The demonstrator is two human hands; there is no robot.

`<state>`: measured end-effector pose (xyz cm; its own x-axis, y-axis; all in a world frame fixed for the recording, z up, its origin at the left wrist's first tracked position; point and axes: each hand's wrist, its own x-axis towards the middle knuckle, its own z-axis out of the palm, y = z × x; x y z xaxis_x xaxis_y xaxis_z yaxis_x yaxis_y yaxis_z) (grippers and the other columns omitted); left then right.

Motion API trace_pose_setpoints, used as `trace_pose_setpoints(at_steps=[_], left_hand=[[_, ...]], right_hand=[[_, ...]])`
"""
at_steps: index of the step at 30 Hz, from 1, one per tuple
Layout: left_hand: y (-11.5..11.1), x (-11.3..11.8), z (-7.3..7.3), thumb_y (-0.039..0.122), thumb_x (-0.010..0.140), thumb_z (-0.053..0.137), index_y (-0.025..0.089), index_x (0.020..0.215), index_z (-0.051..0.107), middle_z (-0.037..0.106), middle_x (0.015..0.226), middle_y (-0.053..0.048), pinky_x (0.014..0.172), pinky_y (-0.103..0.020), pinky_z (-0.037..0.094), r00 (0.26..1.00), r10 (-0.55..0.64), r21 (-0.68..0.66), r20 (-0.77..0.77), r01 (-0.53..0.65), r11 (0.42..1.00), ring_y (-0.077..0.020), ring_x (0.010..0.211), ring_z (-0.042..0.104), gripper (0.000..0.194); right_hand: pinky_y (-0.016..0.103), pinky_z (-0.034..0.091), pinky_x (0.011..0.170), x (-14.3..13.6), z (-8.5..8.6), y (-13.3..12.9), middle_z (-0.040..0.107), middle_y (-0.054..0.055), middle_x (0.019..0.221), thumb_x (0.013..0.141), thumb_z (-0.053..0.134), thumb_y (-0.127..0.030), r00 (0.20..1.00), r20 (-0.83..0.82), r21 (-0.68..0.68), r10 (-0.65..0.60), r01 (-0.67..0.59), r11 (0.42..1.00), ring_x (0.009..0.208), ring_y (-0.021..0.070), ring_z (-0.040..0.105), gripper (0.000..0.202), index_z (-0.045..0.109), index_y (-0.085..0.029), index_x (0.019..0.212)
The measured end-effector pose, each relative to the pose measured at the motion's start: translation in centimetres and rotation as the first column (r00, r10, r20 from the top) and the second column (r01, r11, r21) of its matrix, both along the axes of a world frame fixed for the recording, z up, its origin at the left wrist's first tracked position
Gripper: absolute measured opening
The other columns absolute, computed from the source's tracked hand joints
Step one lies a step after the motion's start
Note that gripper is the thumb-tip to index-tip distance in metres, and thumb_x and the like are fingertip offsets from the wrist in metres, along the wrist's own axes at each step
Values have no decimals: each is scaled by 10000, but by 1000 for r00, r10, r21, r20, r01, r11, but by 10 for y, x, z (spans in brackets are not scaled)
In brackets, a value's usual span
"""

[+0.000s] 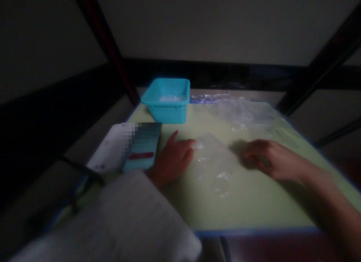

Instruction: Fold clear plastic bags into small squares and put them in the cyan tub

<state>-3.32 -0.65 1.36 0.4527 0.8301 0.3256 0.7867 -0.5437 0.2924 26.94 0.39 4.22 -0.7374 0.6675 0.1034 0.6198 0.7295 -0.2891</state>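
A clear plastic bag [218, 156] lies on the yellow-green tabletop between my two hands, its lower part crinkled and shiny. My left hand [176, 160] is at the bag's left edge, thumb and forefinger closed on the film while the little finger sticks out. To the right of the bag, my right hand [263, 156] hovers close above the table with curled fingers pressed together. It is slightly blurred, and whatever its fingertips may hold is hidden.
A turquoise plastic basket [169, 113] with something white inside stands at the back left. More clear plastic bags [242, 111] spread across the back right. Left of my hand lie a phone [145, 141] and a white sheet [105, 147]. A grey sleeve [126, 217] covers the lower left.
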Motion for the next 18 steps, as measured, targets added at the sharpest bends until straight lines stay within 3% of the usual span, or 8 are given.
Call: trace_pose_setpoints(at_steps=[4,9,18], left_hand=[[0,-1,-1,152,857,394,178,897,578,712,858,1,1119,-455,256,998,13,48,67,-16,999,-134,785,661,190],[4,-3,-4,154,857,413,171,845,570,702,786,0,1080,-462,311,982,87,101,165,-105,989,-142,757,651,158],[5,-3,-5,148,855,417,177,833,569,695,753,7,1050,-464,345,980,98,97,173,-116,989,-147,745,645,157]], right_hand=[[307,458,683,-4,5,-4,663,32,817,692,472,-43,998,50,-67,44,-40,997,742,164,609,290,659,-189,858],[267,478,684,-9,11,-11,682,5,809,644,450,2,997,-43,-227,72,-80,971,728,134,633,339,658,-185,836],[258,526,703,-13,18,-27,716,44,897,723,502,-23,978,-138,-467,156,-203,860,814,150,670,307,668,-166,937]])
